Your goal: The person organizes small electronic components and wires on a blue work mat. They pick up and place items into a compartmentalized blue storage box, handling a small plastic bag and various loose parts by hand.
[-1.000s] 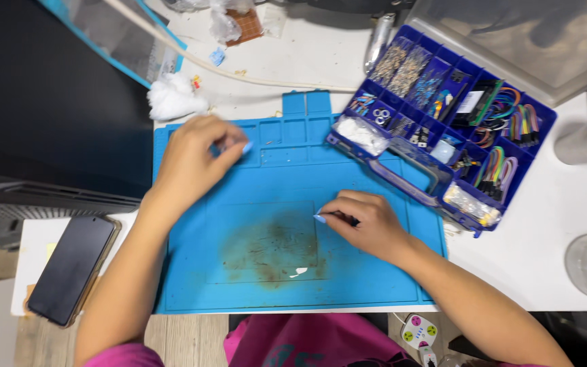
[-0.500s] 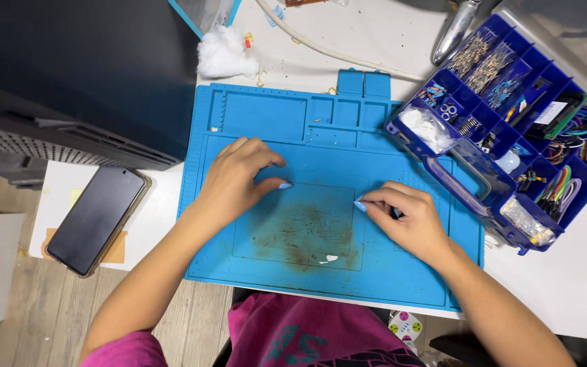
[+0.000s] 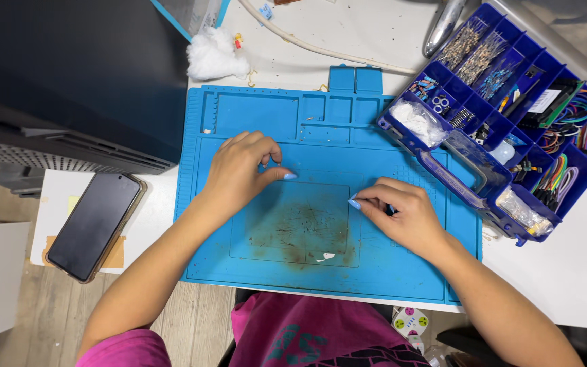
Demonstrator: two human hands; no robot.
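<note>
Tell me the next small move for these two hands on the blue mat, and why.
Probably bring the left hand across to the right hand: both rest curled on the blue mat, apart, and the right fingertips pinch something small and dark I cannot identify.

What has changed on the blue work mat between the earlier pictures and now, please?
The left hand came down from the mat's upper tray slots to the flat middle area, closer to the right hand; its fingers stay curled together. The right hand stays pinched on a small dark part. The blue mat, parts box and phone lie as before.
</note>
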